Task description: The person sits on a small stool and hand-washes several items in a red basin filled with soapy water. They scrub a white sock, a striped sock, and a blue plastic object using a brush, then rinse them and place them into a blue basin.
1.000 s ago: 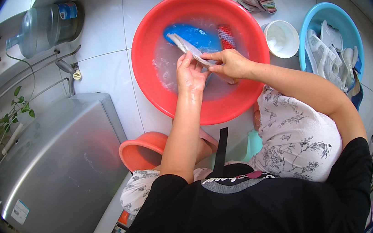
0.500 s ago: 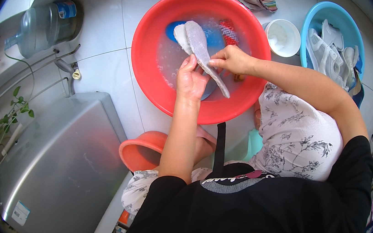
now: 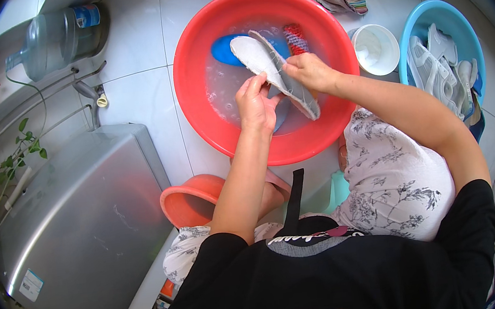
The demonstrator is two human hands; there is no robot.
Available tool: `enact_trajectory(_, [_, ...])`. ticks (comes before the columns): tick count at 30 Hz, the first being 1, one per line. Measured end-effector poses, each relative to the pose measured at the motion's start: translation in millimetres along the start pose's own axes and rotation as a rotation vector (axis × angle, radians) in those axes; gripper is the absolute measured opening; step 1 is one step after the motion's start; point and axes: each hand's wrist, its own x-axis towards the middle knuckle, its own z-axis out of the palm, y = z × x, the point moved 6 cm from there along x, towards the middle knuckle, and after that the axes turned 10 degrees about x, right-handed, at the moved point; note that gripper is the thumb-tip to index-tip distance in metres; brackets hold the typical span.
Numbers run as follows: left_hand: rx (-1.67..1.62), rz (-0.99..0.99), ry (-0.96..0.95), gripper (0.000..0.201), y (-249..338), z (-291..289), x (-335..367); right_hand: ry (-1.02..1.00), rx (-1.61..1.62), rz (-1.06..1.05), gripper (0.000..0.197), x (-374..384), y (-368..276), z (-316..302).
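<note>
Over the soapy water of a large red basin (image 3: 192, 93), my two hands hold a pair of shoe insoles. My left hand (image 3: 256, 107) grips the pale white insole (image 3: 252, 54) by its lower part, thumb on top. The grey insole (image 3: 302, 96) lies against it on the right, and my right hand (image 3: 311, 74) is closed on its edge. In the water behind them sits a smooth blue object (image 3: 225, 50), partly covered by the insoles. Near the far right wall of the basin is a red and whitish bristly thing (image 3: 295, 38), perhaps a brush.
A white tub (image 3: 384, 56) stands right of the basin. Beyond it, a light blue basin (image 3: 407, 29) holds white shoes (image 3: 434, 75). A striped cloth (image 3: 343, 1) lies behind. An orange bucket (image 3: 177, 204), grey metal box (image 3: 83, 216) and large water bottle (image 3: 54, 39) are at left.
The insoles have turned and spread apart, showing the white face of one. My left hand has shifted right, and my right hand has moved slightly up. More of the blue object shows.
</note>
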Motion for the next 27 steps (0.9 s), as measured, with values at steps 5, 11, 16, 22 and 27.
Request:
enact_trajectory(5, [0.254, 0.159, 0.347, 0.02, -5, -43, 28, 0.29, -0.235, -0.03, 0.034, 8, 12, -31])
enact_trajectory(11, [1.31, 0.441, 0.355, 0.053, -33, -39, 52, -0.086, -0.897, -0.073, 0.083, 7, 1, -4])
enact_trajectory(16, [1.613, -0.07, 0.339, 0.085, -53, -25, 60, -0.331, -1.254, -0.075, 0.079, 15, 20, 7])
enact_trajectory(22, [1.109, 0.044, 0.345, 0.096, -37, -40, 26, -0.051, -0.496, 0.165, 0.06, 13, -12, -11])
enact_trajectory(27, [0.145, 0.235, 0.149, 0.089, -15, -25, -16, 0.087, 0.097, 0.092, 0.045, 12, -9, -1])
